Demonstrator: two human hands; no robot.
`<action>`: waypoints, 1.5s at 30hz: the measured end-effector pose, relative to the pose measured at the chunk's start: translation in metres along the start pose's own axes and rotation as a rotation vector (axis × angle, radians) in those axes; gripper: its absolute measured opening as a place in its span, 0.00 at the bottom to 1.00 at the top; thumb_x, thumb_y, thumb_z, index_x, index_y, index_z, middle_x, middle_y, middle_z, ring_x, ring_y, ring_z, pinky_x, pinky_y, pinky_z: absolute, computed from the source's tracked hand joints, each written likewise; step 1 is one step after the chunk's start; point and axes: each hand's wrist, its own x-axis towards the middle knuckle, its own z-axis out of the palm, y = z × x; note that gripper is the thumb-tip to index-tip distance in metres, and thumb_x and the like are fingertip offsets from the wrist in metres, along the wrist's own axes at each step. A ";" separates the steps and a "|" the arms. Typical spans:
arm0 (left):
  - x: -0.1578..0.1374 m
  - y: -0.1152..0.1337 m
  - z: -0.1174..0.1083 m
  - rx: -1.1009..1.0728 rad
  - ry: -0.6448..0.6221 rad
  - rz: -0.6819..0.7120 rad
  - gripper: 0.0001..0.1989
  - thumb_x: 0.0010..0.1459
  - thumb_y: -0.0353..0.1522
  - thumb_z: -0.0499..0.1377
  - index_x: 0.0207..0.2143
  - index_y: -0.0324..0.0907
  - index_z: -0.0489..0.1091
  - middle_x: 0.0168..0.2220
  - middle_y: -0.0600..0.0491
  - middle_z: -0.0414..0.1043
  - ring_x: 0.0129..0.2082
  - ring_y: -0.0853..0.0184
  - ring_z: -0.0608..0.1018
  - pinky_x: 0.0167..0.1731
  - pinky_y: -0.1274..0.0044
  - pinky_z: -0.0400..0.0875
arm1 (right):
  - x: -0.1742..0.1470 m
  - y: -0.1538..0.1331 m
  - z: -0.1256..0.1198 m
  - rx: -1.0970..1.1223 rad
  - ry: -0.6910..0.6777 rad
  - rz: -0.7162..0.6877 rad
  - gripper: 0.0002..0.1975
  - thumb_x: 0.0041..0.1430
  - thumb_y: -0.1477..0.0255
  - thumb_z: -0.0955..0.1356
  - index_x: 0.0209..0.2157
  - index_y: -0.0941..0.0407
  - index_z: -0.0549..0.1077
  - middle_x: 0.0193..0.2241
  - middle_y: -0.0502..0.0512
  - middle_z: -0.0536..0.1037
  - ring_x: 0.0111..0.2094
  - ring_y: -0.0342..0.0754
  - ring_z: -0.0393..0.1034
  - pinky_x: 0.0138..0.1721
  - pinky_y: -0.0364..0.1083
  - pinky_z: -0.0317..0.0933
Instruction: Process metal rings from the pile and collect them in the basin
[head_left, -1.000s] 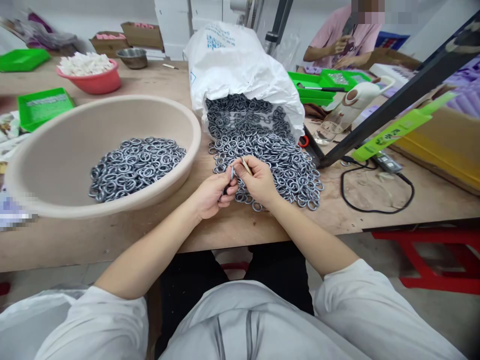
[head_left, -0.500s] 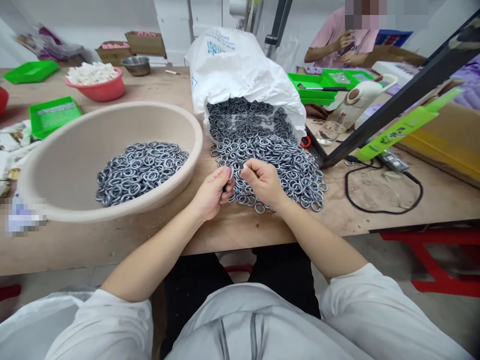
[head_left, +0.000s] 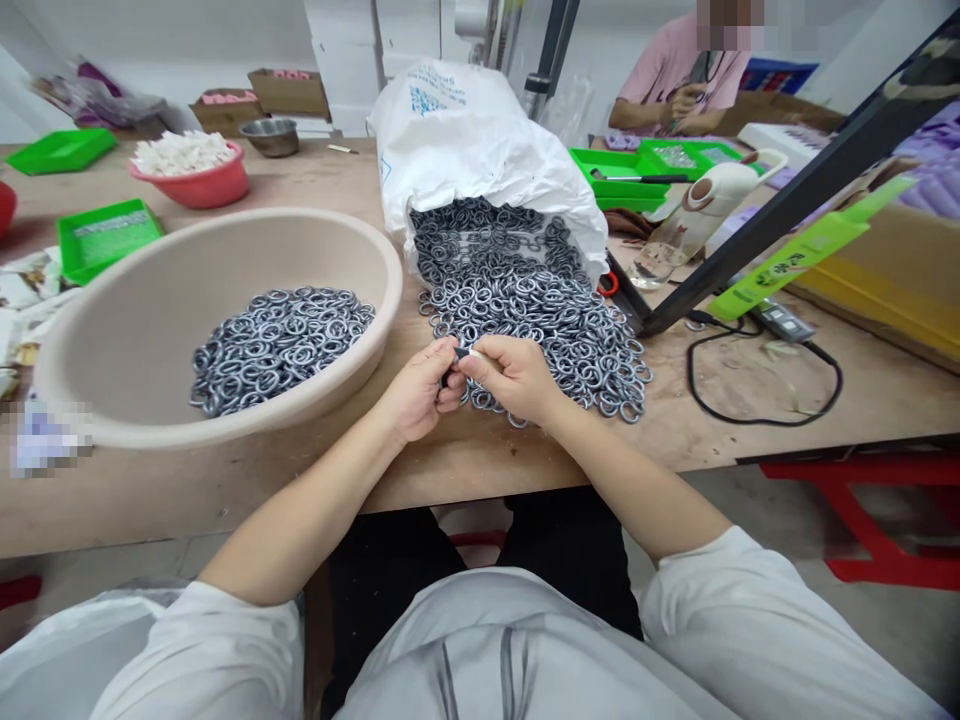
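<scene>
My left hand [head_left: 427, 388] is closed, with something black partly showing in its curled fingers. Between its thumb tip and my right hand sits a small dark piece [head_left: 461, 353], mostly covered, its kind unclear. My right hand [head_left: 514, 375] pinches at that piece from the other side, thumb against bent fingers. Directly behind both hands spreads a heap of grey metal-looking rings [head_left: 555, 330], spilling from the mouth of a white sack [head_left: 487, 130] lying on its side. To the left, a large beige basin [head_left: 90, 330] holds more such rings [head_left: 281, 345].
Green trays [head_left: 112, 238], a red bowl of white pieces [head_left: 191, 180] and a metal bowl [head_left: 271, 136] stand at the back left. On the right are a slanting dark post [head_left: 787, 190], a bottle [head_left: 694, 215] and a black cable [head_left: 750, 421]. Across the table sits a person in pink [head_left: 667, 75].
My right hand has moved slightly left and down, its fingertips closing up against my left hand. The grey ring seen at my left fingertips no longer shows clearly; the dark piece now does.
</scene>
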 end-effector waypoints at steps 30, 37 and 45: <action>0.011 0.003 -0.012 0.093 0.224 0.051 0.18 0.48 0.32 0.67 0.42 0.37 0.74 0.26 0.55 0.73 0.18 0.78 0.67 0.14 0.86 0.57 | 0.023 0.033 -0.008 -0.524 -0.086 0.337 0.13 0.63 0.61 0.67 0.33 0.54 0.79 0.37 0.57 0.78 0.34 0.48 0.68 0.31 0.45 0.50; 0.011 0.000 -0.009 0.184 0.280 0.072 0.15 0.48 0.40 0.67 0.30 0.38 0.69 0.24 0.57 0.68 0.16 0.78 0.63 0.12 0.85 0.49 | 0.020 0.026 -0.007 0.259 -0.118 0.311 0.23 0.62 0.52 0.64 0.26 0.57 0.71 0.19 0.44 0.62 0.23 0.40 0.54 0.27 0.42 0.49; 0.010 -0.012 -0.010 0.467 0.185 0.284 0.18 0.53 0.46 0.65 0.27 0.39 0.71 0.22 0.57 0.63 0.21 0.74 0.62 0.17 0.83 0.53 | 0.017 0.015 0.011 0.694 -0.063 0.313 0.30 0.48 0.41 0.69 0.24 0.57 0.68 0.22 0.46 0.69 0.26 0.41 0.62 0.32 0.42 0.59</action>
